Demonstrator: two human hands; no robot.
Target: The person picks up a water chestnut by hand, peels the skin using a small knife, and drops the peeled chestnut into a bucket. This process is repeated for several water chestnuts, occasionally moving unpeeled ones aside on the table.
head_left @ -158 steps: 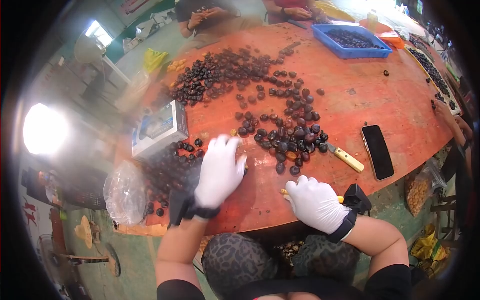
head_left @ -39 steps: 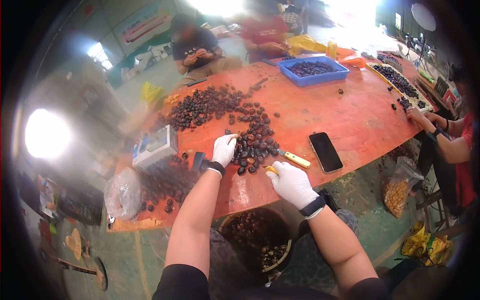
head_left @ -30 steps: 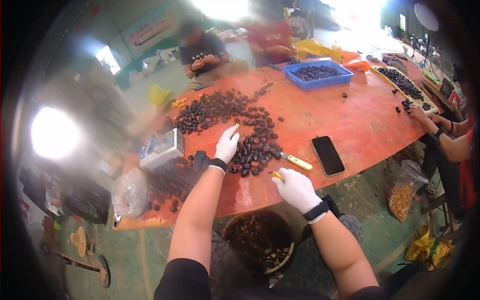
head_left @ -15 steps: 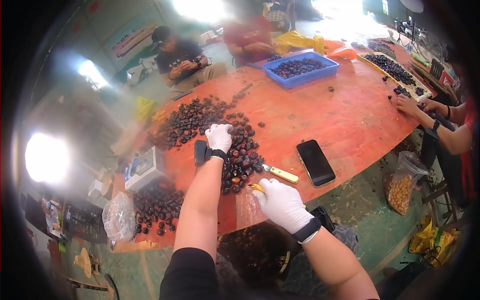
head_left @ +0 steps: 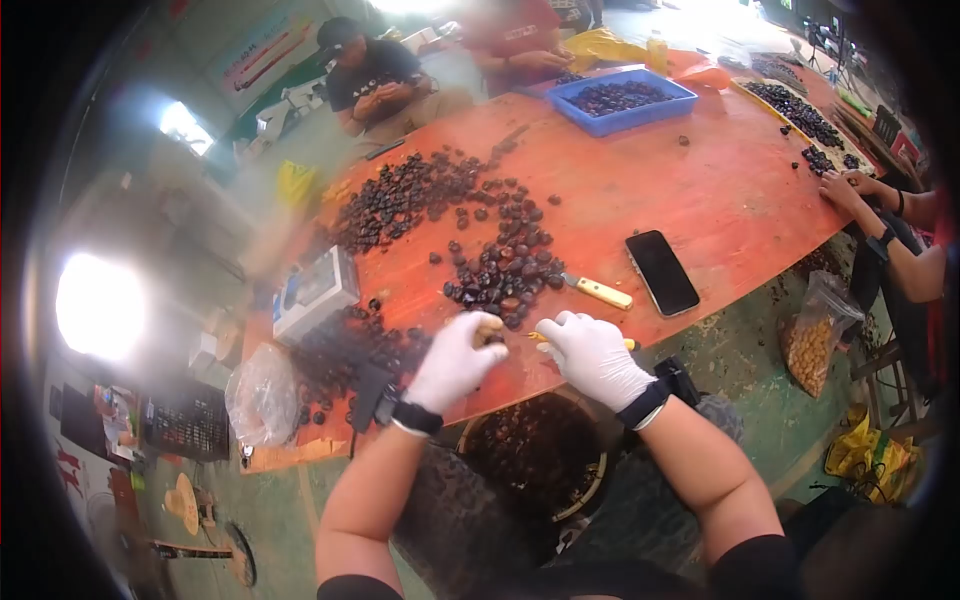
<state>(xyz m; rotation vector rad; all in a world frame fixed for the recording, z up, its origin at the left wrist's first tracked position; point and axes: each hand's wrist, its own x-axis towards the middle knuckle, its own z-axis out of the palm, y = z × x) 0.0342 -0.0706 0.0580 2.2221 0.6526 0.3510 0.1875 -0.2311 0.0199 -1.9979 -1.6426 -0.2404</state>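
My left hand (head_left: 462, 362), in a white glove, pinches a small dark chestnut (head_left: 493, 340) at the near edge of the red table (head_left: 620, 180). Just to its right, my right hand (head_left: 592, 355), also gloved, is closed around a yellow-handled tool (head_left: 632, 344) whose tip points toward the left hand. Beyond both hands lies a pile of dark brown chestnuts (head_left: 510, 265). A knife with a cream handle (head_left: 604, 292) rests by the pile, with a black phone (head_left: 662, 272) to its right.
A basket of dark pieces (head_left: 535, 450) stands below the table edge. On the left are a white box (head_left: 316, 295) and a plastic bag (head_left: 262, 395). A blue tray (head_left: 622, 118) sits at the far side. Other people work around the table.
My left hand has drawn back from the pile to the near edge, now holding a chestnut beside my right hand. The view has shifted, and the right hand still grips its tool.
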